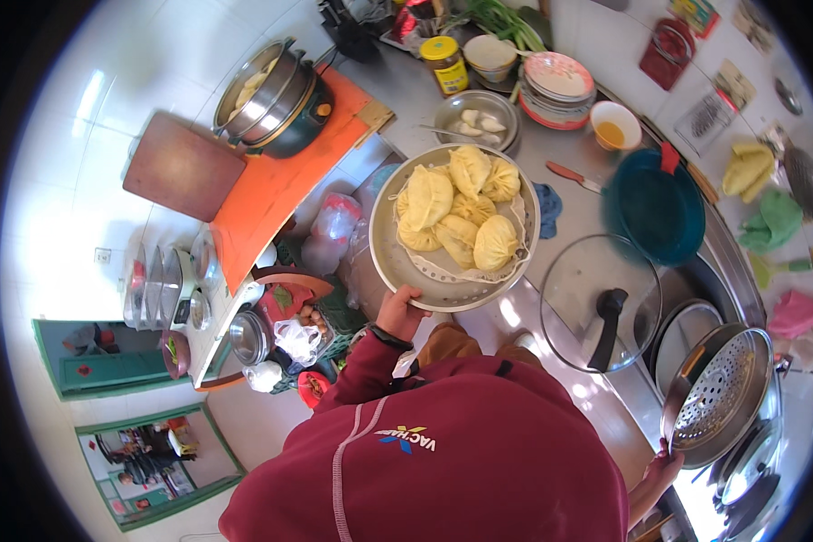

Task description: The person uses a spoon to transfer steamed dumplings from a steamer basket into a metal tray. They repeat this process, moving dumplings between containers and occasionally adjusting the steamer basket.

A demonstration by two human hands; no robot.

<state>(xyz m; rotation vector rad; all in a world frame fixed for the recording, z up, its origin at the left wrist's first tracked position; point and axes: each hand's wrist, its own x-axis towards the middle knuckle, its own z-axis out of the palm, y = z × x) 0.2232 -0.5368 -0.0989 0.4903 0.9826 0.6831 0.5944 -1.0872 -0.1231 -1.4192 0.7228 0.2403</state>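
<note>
My left hand (402,314) grips the near rim of a round perforated metal tray (440,293) in front of my chest. Several yellowish steamed buns and dumplings (457,206) lie on it, over a pale cloth liner (440,269) with a holed edge. At the far right, my right hand (662,463) holds the rim of a metal steamer basket (715,400). The basket is tilted over the sink side, its holed bottom showing with a few yellowish bits on it. A glass lid (562,298) with a black handle lies between the two hands, on the counter edge.
An electric steamer (284,101) with more food inside stands on an orange board (278,190). On the steel counter are a metal bowl (457,101), stacked plates (555,112), a knife (572,175) and a teal basin (654,206). Crates and bags (298,339) sit left.
</note>
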